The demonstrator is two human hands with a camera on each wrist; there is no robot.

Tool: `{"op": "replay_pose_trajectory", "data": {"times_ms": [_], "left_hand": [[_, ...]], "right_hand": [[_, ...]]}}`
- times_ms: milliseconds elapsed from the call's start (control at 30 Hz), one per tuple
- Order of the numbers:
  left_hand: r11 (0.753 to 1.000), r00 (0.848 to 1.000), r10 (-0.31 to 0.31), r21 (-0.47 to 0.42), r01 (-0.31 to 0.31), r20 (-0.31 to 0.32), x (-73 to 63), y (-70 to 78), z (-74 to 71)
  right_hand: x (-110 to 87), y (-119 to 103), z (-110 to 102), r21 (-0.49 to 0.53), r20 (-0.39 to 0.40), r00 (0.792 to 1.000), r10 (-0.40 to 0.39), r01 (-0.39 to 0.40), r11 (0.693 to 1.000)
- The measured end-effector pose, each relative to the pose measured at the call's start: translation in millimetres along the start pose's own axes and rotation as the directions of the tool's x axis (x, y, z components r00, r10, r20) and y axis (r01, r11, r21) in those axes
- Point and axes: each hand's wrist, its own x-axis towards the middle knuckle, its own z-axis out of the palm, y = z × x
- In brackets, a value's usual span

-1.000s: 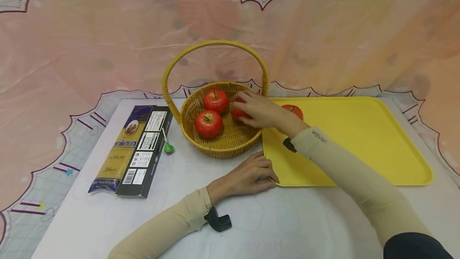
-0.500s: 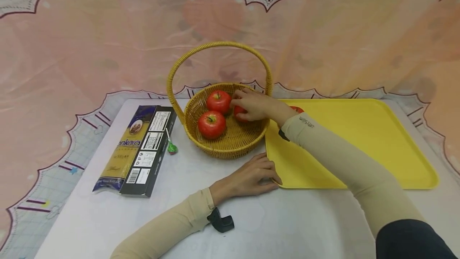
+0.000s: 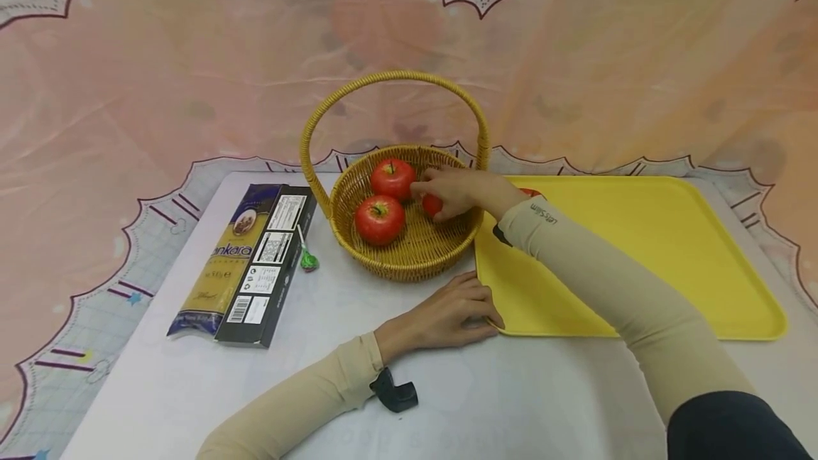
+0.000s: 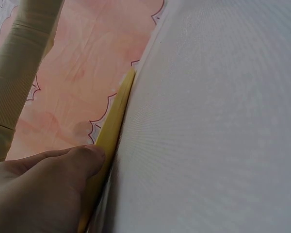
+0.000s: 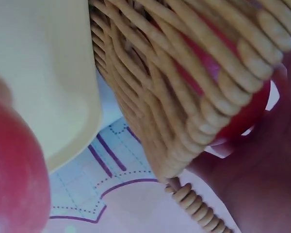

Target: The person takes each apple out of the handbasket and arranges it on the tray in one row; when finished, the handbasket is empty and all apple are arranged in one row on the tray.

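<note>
Peach, scallop-patterned cloth (image 3: 255, 77) backs a white-covered desk (image 3: 486, 403). Nearest the work is the held apple (image 3: 432, 205), inside the wicker basket (image 3: 409, 272) at its right side; the right grip (image 3: 455, 190) is partly closed, fingers curled about the fruit. Whether the basket floor bears its weight is hidden. To do this well, I'd seat the apple on the weave before loosening the fingers, clear of its neighbours, and lift the wrist over the rim without nudging the handle.

Also in the basket, left of the held apple, are the front apple (image 3: 380, 221) and the rear apple (image 3: 393, 178). Just right, the yellow tray (image 3: 639, 261) seems to carry a fourth apple (image 3: 530, 192), mostly behind the sleeve. The left grip (image 3: 450, 314) pinches the tray's near left corner, a useful steadying hold.

Farther left lie a green-wrapped lollipop (image 3: 309, 260), a black carton (image 3: 246, 341) and a pasta packet (image 3: 220, 275).
</note>
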Motion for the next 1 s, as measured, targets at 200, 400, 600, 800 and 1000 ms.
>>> {"op": "replay_pose_trajectory", "data": {"times_ms": [200, 400, 600, 800, 1000], "left_hand": [[1.000, 1.000, 0.005, -0.011, -0.005, -0.003, 0.6, 1.4, 0.7], [1.000, 1.000, 0.013, 0.007, -0.013, -0.010, 0.7, 0.5, 0.1], [1.000, 1.000, 0.011, 0.005, -0.011, -0.010, 0.4, 0.6, 0.0], [1.000, 1.000, 0.018, 0.016, -0.018, -0.018, 0.0, -0.4, 1.0], [1.000, 0.999, 0.029, 0.013, -0.028, -0.025, 0.5, -0.6, 1.6]], "right_hand": [[-4.6, -10, -1, -0.037, 0.064, 0.998, 0.009, -0.007, 0.999], [-5.6, -11, 0, -0.058, 0.078, 0.997, -0.003, 0.007, 0.998], [-6.7, -9, 3, -0.030, 0.061, 0.996, -0.062, 0.064, 0.997], [-12.0, -5, 8, 0.048, -0.004, 0.989, -0.147, 0.147, 0.988], [-17.0, -3, 6, 0.137, 0.042, 0.992, -0.119, 0.112, 0.984]]}}
